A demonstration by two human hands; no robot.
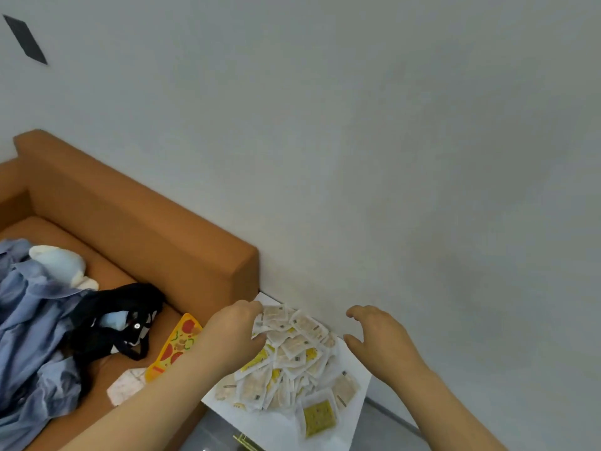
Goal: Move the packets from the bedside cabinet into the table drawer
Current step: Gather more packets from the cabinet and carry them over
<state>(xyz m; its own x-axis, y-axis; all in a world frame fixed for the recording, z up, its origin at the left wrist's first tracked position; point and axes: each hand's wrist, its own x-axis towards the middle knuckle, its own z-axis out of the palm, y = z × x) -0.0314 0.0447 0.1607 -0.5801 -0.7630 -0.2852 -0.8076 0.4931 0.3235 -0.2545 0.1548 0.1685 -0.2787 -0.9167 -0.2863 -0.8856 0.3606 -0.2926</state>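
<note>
A heap of several small clear packets with pale and yellow contents lies on the white top of the bedside cabinet, against the wall. One larger packet with a yellow cracker lies at the near edge of the heap. My left hand hovers at the heap's left side with curved fingers, its fingertips at the far packets. My right hand hovers over the heap's right side, fingers spread and bent, holding nothing. Whether either hand touches the packets is unclear.
An orange sofa stands left of the cabinet, carrying blue cloth, a black bag, a white soft item and a toy pizza slice. The white wall runs right behind the cabinet. Grey floor shows below.
</note>
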